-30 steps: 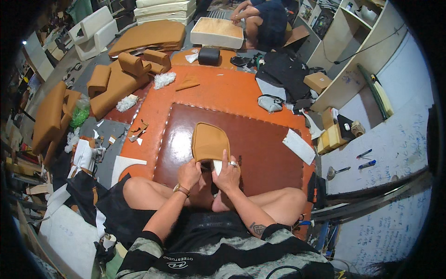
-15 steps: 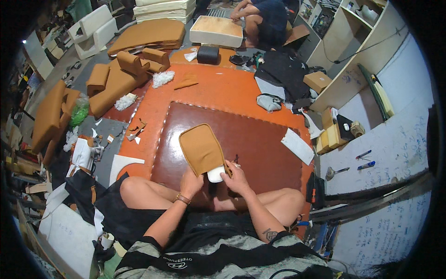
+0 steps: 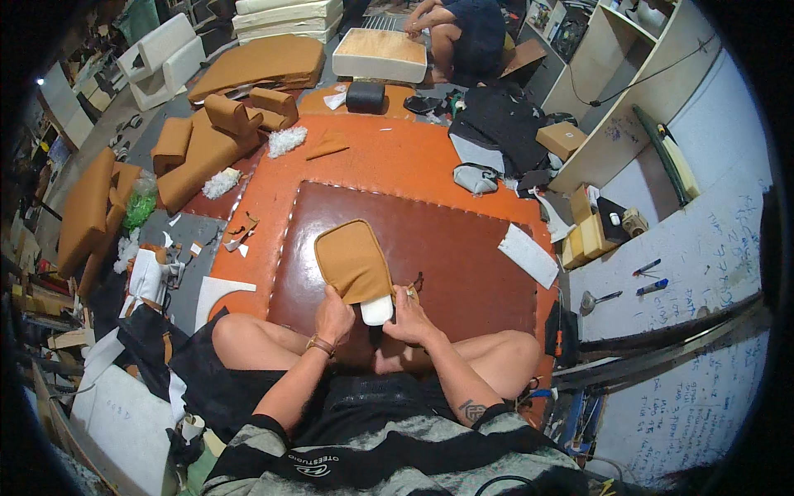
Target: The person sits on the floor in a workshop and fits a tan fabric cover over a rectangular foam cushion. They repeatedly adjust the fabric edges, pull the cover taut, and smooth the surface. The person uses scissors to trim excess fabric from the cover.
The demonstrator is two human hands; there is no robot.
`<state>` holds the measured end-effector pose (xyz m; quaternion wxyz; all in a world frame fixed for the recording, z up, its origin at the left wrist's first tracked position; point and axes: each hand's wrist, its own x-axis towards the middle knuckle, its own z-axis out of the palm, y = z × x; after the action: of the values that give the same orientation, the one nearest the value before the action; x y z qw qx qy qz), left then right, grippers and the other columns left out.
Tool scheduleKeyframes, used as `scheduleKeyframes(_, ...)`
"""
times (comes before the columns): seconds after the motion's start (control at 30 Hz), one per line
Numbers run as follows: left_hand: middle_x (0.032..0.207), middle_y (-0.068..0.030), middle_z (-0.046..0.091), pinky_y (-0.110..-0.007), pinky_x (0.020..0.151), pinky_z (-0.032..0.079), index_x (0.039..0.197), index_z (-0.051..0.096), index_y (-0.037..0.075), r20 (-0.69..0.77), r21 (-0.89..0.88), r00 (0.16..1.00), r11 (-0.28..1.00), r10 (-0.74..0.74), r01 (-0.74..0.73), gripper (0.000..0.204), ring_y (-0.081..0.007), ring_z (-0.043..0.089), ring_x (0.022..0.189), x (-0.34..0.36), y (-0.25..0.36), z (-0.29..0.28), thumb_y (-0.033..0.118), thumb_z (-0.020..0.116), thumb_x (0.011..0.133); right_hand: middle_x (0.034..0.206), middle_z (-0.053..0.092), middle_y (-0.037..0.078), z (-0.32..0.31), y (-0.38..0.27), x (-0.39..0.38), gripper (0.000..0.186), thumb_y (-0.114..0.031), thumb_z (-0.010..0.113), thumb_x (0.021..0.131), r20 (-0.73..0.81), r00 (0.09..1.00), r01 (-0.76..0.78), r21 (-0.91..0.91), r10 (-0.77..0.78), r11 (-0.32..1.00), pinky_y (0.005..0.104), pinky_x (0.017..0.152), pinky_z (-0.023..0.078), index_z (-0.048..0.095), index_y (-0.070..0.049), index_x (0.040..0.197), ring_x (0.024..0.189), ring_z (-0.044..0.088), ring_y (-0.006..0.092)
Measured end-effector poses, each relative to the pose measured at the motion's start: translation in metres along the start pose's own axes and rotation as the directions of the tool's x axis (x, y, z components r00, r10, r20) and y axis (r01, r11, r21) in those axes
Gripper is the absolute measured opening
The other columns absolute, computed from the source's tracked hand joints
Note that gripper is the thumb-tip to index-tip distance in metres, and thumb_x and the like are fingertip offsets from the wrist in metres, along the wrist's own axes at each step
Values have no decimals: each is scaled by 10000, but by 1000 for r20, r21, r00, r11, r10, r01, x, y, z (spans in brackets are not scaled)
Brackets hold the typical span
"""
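Observation:
I sit cross-legged on a dark brown mat (image 3: 463,248). A tan leather cover (image 3: 351,260) lies in front of me, with a white foam pad (image 3: 377,310) sticking out of its near end. My left hand (image 3: 332,314) grips the cover's near left edge. My right hand (image 3: 407,316) holds the right side by the foam pad; a thin dark tool seems to stand up from its fingers.
Orange floor mats (image 3: 389,157) surround the brown one. Tan cushions (image 3: 207,140) lie at the left, a white foam block (image 3: 379,54) at the back with another person (image 3: 459,33) beside it. A white sheet (image 3: 529,255) lies right; wooden shelves (image 3: 612,74) stand further right.
The tan cover has tilted and slid left and toward me. The white foam pad now shows more at its near end, with both hands closer together on it.

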<state>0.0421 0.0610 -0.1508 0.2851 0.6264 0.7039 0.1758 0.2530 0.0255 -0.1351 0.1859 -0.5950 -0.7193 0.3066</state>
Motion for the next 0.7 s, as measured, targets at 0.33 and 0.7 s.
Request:
scheduleKeyframes(0.33, 848, -316, 693, -602, 721, 535, 1153, 448, -35, 43, 127, 989, 981, 140, -144, 372, -507, 687, 815, 7, -27, -5, 147, 646, 897, 1196, 663, 237, 26, 3, -7, 801, -313, 854, 769, -123, 983, -139, 3, 138, 990, 543, 873, 543, 424, -121, 1417, 1088, 655, 456)
scheduleKeyframes(0.7, 848, -317, 696, -613, 722, 537, 1178, 450, -18, 90, 167, 993, 981, 82, -96, 298, -509, 691, 810, -8, -23, 1, 169, 547, 967, 915, 728, 166, 49, 12, -14, 449, -360, 802, 802, -387, 916, -150, -92, 103, 984, 523, 706, 562, 596, -109, 1112, 863, 720, 396)
